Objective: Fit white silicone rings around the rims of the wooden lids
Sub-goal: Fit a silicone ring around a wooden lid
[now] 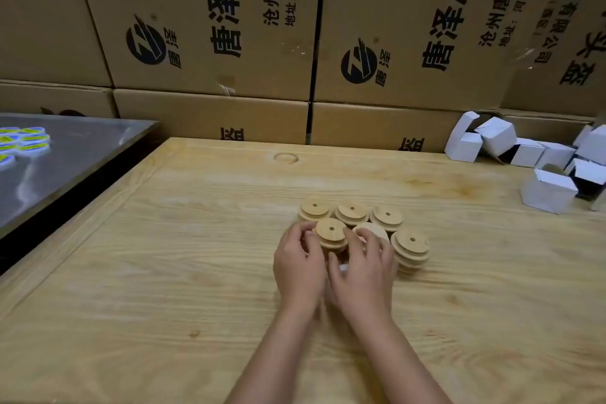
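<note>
Several round wooden lids with a small centre hole stand in short stacks on the wooden table [196, 256]. Three stacks form a back row, with the left one [313, 210], the middle one [351, 211] and the right one [387, 217]. A taller stack [410, 248] stands at the right. My left hand [300, 267] curls around the left side of a front stack [331, 234]. My right hand [362, 267] rests its fingers on the lid [372, 230] beside it. A small white patch [342, 267], too hidden to identify, shows between my hands.
Stacked cardboard cartons [210, 26] wall off the back of the table. A pile of small white folded boxes [537, 154] lies at the back right. A steel tabletop [72, 154] with small yellow-and-white items [23, 141] adjoins on the left.
</note>
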`<state>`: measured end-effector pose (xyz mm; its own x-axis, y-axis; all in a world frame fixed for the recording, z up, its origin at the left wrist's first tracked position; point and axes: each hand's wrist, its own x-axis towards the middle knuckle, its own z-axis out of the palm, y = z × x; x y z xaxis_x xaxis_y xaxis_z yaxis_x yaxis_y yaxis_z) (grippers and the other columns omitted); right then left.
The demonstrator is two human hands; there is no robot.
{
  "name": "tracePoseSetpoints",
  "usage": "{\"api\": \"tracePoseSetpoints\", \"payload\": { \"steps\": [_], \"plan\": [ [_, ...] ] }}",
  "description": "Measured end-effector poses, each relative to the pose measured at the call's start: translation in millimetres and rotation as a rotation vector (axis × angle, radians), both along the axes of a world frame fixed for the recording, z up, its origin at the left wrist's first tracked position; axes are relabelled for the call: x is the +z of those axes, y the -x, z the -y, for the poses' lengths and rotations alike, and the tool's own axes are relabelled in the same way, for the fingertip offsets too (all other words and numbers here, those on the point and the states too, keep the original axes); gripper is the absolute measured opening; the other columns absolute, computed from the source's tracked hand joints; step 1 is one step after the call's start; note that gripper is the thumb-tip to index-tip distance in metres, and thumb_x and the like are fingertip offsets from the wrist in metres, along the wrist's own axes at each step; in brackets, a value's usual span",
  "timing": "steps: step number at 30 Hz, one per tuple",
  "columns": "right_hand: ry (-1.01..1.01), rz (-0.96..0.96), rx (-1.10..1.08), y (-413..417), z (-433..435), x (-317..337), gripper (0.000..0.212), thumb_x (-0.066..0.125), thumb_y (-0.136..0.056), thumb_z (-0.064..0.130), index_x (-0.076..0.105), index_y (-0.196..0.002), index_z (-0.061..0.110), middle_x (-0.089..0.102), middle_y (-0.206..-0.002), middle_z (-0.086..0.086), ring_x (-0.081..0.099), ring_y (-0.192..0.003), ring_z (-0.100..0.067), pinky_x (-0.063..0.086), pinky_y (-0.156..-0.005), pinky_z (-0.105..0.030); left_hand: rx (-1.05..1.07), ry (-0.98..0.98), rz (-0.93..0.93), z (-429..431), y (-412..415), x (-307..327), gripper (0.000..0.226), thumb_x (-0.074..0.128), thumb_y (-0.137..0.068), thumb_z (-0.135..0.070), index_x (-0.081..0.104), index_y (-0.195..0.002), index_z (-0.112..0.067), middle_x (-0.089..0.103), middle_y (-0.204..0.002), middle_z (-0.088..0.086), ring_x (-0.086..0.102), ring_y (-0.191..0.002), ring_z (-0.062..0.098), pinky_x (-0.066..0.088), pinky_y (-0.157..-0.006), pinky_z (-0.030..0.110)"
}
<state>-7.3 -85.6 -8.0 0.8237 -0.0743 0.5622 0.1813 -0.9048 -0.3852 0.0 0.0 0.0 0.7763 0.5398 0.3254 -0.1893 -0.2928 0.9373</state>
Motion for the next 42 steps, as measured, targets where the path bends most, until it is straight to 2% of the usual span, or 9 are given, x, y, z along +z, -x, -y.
{"api": "tracePoseSetpoints", "payload": {
  "steps": [5,8,11,17,24,29,33,37,42],
  "plan": [
    [0.14,-0.138,-0.053,-16,-5,2,0.041,0.062,-0.082,0.035,0.058,-0.121,0.025,0.047,-0.135,-0.003,0.034,-0.124,-0.03,0.024,-0.098,-0.044,-0.015,-0.065,-0.07,-13,-22,-13,0.017,0.049,-0.092,-0.018,0.06,-0.102,-0.026,0.061,-0.1,-0.01,0.056,-0.08,0.007,0.046,-0.076,0.029],
    [0.222,-0.012,-0.068,-18,-7,4,0.026,0.077,-0.067,0.02,0.07,-0.092,0.017,0.065,-0.106,-0.003,0.056,-0.101,-0.028,0.027,-0.086,-0.041,-0.135,-0.014,-0.164,-17,-28,-23,0.015,0.049,-0.092,-0.027,0.059,-0.104,-0.026,0.064,-0.098,-0.009,0.06,-0.085,0.011,0.049,-0.079,0.032],
    [0.313,0.149,-0.027,-18,-7,6,0.02,0.081,-0.059,0.012,0.068,-0.072,0.017,0.067,-0.082,0.003,0.063,-0.075,-0.021,0.027,-0.08,-0.037,-0.206,-0.007,-0.201,-22,-32,-30,0.015,0.05,-0.093,-0.033,0.063,-0.095,-0.025,0.066,-0.087,-0.008,0.06,-0.082,0.012,0.047,-0.074,0.029],
    [0.358,0.34,0.05,-14,-9,5,0.016,0.079,-0.065,0.011,0.069,-0.077,0.015,0.069,-0.087,0.003,0.064,-0.072,-0.019,0.032,-0.082,-0.037,-0.251,0.208,-0.157,-23,-31,-22,0.015,0.058,-0.09,-0.036,0.063,-0.083,-0.025,0.066,-0.077,-0.008,0.059,-0.066,-0.003,0.042,-0.059,0.008],
    [0.382,0.485,0.171,-6,-15,6,0.019,0.069,-0.074,0.013,0.073,-0.092,0.016,0.07,-0.097,0.002,0.066,-0.085,-0.02,0.034,-0.086,-0.037,-0.461,0.583,-0.131,-38,-25,-10,0.021,0.057,-0.091,-0.013,0.059,-0.107,0.0,0.07,-0.075,0.003,0.066,-0.066,0.012,0.05,-0.052,0.023],
    [0.243,0.419,0.219,0,-15,2,0.01,0.062,-0.08,0.018,0.071,-0.083,0.016,0.069,-0.095,0.001,0.065,-0.087,-0.022,0.037,-0.089,-0.038,-0.508,0.647,-0.088,-61,-21,-13,0.016,0.055,-0.091,-0.007,0.055,-0.107,-0.008,0.072,-0.075,0.004,0.07,-0.071,0.017,0.056,-0.053,0.028],
    [0.067,0.364,0.217,2,6,7,0.014,0.058,-0.082,0.016,0.071,-0.082,0.012,0.069,-0.086,-0.001,0.063,-0.079,-0.023,0.043,-0.077,-0.037,-0.499,0.626,-0.085,-71,-19,-22,0.016,0.057,-0.09,-0.005,0.054,-0.105,-0.01,0.07,-0.075,0.006,0.068,-0.068,0.014,0.058,-0.055,0.031],
    [-0.123,0.096,0.239,-2,29,14,0.01,0.069,-0.078,0.002,0.071,-0.085,0.01,0.066,-0.081,0.002,0.059,-0.079,-0.022,0.042,-0.072,-0.026,-0.528,0.55,-0.084,-70,-18,-24,0.016,0.055,-0.09,-0.003,0.053,-0.101,-0.015,0.071,-0.069,-0.001,0.068,-0.067,0.008,0.058,-0.055,0.028],
    [-0.104,-0.161,0.267,-8,45,12,0.011,0.067,-0.082,0.012,0.072,-0.091,0.016,0.062,-0.083,0.008,0.056,-0.087,-0.016,0.046,-0.075,-0.033,-0.549,0.525,-0.076,-71,-15,-22,0.017,0.054,-0.091,-0.001,0.052,-0.105,-0.011,0.071,-0.073,-0.001,0.068,-0.068,0.008,0.058,-0.055,0.029]
  ]
}}
